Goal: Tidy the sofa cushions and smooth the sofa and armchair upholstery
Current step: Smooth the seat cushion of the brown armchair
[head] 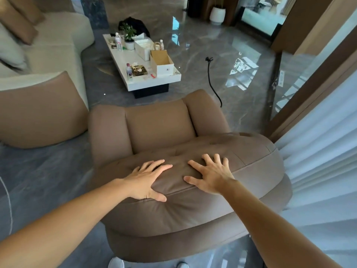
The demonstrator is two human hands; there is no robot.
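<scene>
Left hand [149, 179] and right hand [209, 176] lie flat, fingers spread, on the armchair [193, 209] backrest top. Neither grip clenches; arms extended.

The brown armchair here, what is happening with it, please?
A person stands behind the brown armchair and presses both bare hands flat on top of its padded backrest. The left hand and the right hand lie side by side with fingers spread, holding nothing, as if smoothing the upholstery. The seat in front is bare. Beyond it stands a cluttered white coffee table, and the cream sofa is at the left.
</scene>
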